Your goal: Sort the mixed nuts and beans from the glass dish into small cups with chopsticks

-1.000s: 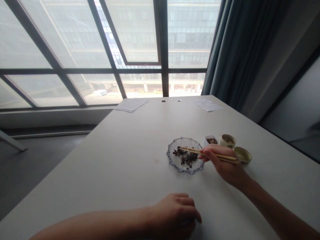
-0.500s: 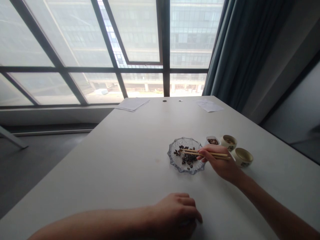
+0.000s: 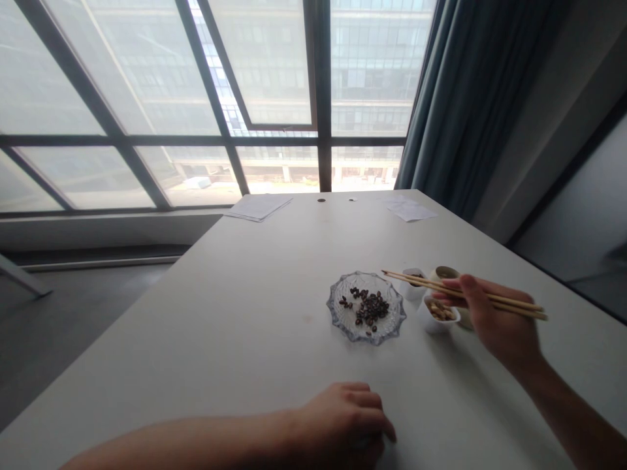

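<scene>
**At the right edge of the table, chopsticks over the small cups**

At four o'clock from the glass dish [image 3: 343, 320], our right hand [image 3: 494, 323] is closed around a pair of wooden chopsticks [image 3: 411, 279]. The thumb lies on top and the fingers are folded beneath. The sticks run level from the hand toward ten o'clock, and their tips come nearly together above a small white cup [image 3: 410, 291]. We cannot tell whether anything is pinched between the tips.

Just below the sticks, touching distance from our fingers, sits a white bowl [image 3: 434, 324] of pale pieces [image 3: 439, 311]. A beige cup [image 3: 445, 272] stands just beyond the sticks, at twelve o'clock from that bowl. All three stand close together at three o'clock from the dish, which holds a scatter of dark beans [image 3: 371, 308].

Our left hand [image 3: 350, 418] rests on the table [image 3: 245, 326] at six o'clock from the dish, well apart from it. It is knuckles up and curled into a loose fist, and we cannot tell whether anything lies inside it.

At the far edge, paper sheets [image 3: 257, 205] lie at eleven o'clock and another sheet [image 3: 410, 210] at one o'clock, under the window [image 3: 274, 65] and beside the curtain [image 3: 465, 98].
</scene>
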The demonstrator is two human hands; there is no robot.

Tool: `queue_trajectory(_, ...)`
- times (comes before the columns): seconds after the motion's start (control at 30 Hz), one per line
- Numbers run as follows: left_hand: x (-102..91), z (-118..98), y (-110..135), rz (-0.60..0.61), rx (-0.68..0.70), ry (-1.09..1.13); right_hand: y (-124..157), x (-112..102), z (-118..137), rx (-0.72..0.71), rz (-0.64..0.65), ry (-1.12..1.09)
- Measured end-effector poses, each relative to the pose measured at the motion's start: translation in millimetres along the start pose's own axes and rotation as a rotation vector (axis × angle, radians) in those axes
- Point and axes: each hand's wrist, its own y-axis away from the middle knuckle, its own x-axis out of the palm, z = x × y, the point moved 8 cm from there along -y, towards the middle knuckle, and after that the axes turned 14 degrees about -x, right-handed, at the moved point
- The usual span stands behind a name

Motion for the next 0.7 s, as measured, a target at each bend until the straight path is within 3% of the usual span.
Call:
queue_trajectory(0.13, 2.3, 2, 0, 0.025, -0.008, 0.002, -8, -42, 0, -0.004, -0.125, 0.144)
queue_trajectory(0.33, -0.8, 3, 0, 0.016, 0.006, 0.026, -9, -38, -2, -0.019, -0.096, 0.139)
queue_trajectory(0.4, -3.0, 1, 0, -0.007, 0.014, 0.035, -5, -24, 5, -0.051, -0.066, 0.104)
queue_trajectory(0.6, -3.0, -1, 0, 0.004, -0.017, 0.018, 22, 68, 24, -0.173, 0.465, -0.100)
queue_trajectory(0.7, -4.4, -1, 0, 0.002, -0.021, 0.031, 28, 94, 24, -0.226, 0.555, -0.113)
